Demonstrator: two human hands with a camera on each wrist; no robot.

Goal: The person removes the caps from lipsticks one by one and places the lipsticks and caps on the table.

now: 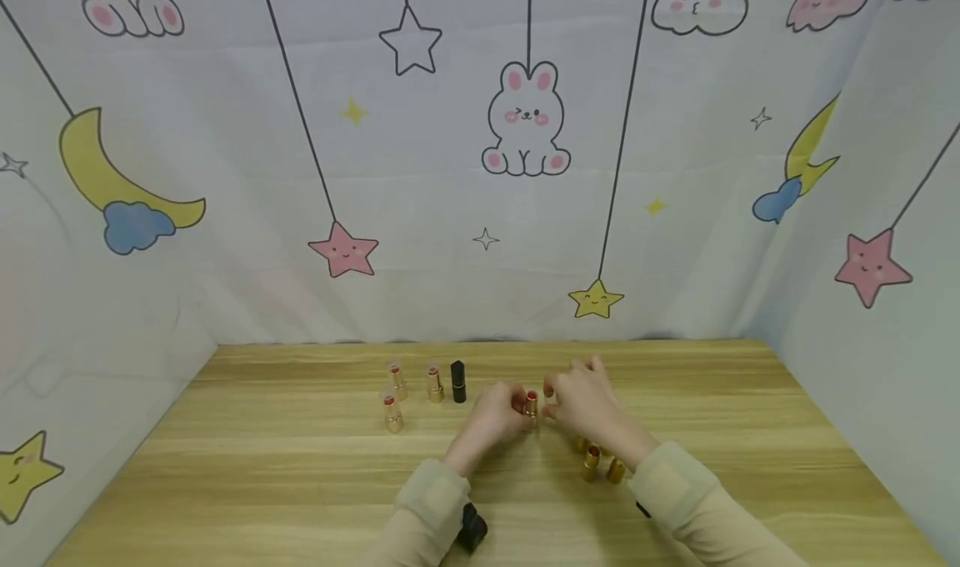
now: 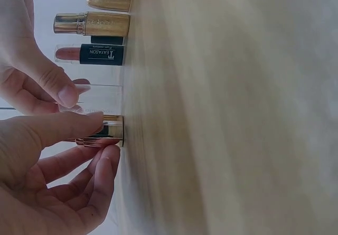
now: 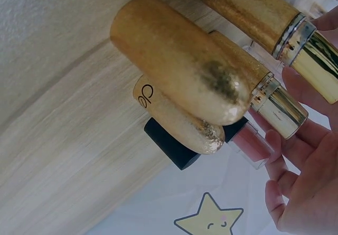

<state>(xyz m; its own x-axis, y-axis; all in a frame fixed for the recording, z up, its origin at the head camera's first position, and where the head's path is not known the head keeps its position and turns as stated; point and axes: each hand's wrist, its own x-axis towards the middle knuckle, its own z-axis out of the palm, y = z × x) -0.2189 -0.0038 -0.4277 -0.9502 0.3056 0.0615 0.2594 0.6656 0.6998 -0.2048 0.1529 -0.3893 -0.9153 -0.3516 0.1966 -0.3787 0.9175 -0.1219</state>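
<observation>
My left hand (image 1: 495,410) pinches an uncapped lipstick (image 1: 531,406) with a red tip and gold base. In the left wrist view the thumb and fingers wrap its gold case (image 2: 113,129), which stands upright close over the table. Just to its right, my right hand (image 1: 588,400) pinches a clear lipstick cap (image 2: 103,99) between thumb and finger, held upright beside the lipstick and apart from its tip. In the right wrist view, gold lipstick tubes (image 3: 179,55) block the right hand's fingertips, and the cap is hidden there.
Three clear-capped lipsticks (image 1: 393,414) and a black lipstick (image 1: 458,382) stand left of the hands. Several gold tubes (image 1: 592,464) stand under the right forearm, with a black lipstick tube (image 2: 102,54) among them. A black object (image 1: 472,527) shows by the left sleeve. A printed curtain (image 1: 420,175) hangs behind the table.
</observation>
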